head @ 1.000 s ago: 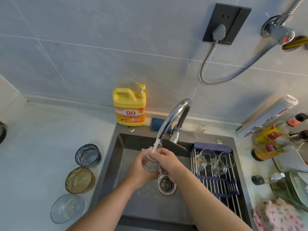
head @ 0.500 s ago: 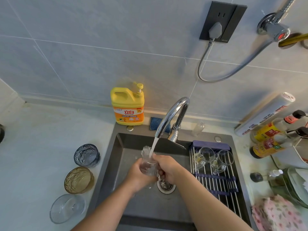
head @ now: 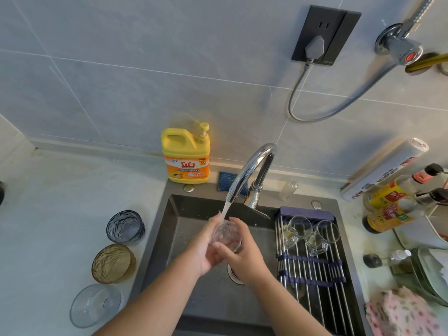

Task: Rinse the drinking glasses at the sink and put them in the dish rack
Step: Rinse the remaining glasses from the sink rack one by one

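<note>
A clear drinking glass (head: pixel 226 235) sits between both hands under the running tap (head: pixel 252 170), over the dark sink (head: pixel 174 214). My left hand (head: pixel 206 248) cups it from the left and my right hand (head: pixel 244 253) grips it from the right. Water streams into its open mouth. Two clear glass mugs (head: pixel 306 232) lie on the roll-up dish rack (head: pixel 312 265) over the sink's right side. On the counter to the left stand a blue glass (head: pixel 125 227), an amber glass (head: pixel 113 263) and a clear glass (head: pixel 95 305).
A yellow detergent jug (head: pixel 186 156) and a blue sponge (head: pixel 226 181) stand behind the sink. Sauce bottles (head: pixel 392 204), a foil roll (head: pixel 385 166), stacked plates (head: pixel 429 275) and a pink cloth (head: pixel 402 314) crowd the right counter. A cable hangs from the wall socket (head: pixel 324 36).
The glass has been turned in my hands so its open mouth now faces up under the stream. Both hands stay around it.
</note>
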